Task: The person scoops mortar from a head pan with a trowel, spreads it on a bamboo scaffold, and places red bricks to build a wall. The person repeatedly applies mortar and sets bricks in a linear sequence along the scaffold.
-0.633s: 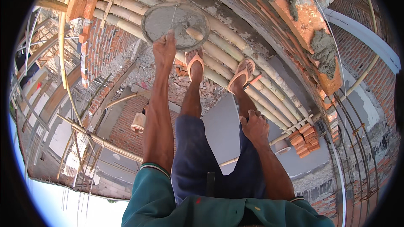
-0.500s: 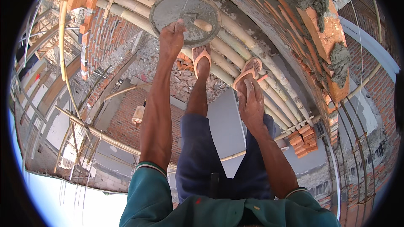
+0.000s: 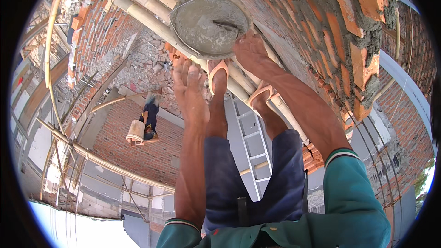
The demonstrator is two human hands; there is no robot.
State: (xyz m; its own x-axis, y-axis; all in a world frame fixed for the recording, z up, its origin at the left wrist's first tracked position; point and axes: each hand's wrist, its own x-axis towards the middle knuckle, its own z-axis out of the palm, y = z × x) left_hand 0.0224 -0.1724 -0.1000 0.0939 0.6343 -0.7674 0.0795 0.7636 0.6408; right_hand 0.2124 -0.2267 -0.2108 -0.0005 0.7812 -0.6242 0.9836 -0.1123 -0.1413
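A round basin (image 3: 193, 41) of wet grey mortar rests on the bamboo poles (image 3: 142, 16) just beyond my feet. At its right rim my right hand (image 3: 251, 51) is closed, apparently around the handle of a trowel; the trowel's dark metal part (image 3: 225, 24) shows in the mortar, and the handle is hidden by my fingers. My left hand (image 3: 189, 85) is open and holds nothing, fingers stretched out below the basin's left side. A thin wire bail lies along the basin's far-left rim. My sandalled feet (image 3: 219, 77) stand on the poles.
A brick wall (image 3: 340, 32) with fresh mortar rises close on my right. Far below are brick rubble (image 3: 154, 57), a person (image 3: 149, 117) carrying a pale bucket (image 3: 135, 131), and a ladder (image 3: 251, 142) between my legs. Stacked bricks (image 3: 313, 158) lie at lower right.
My left hand has left the basin, come back toward me and opened. My right hand has moved from beside my right foot up to the basin's rim. The trowel's wooden handle no longer shows.
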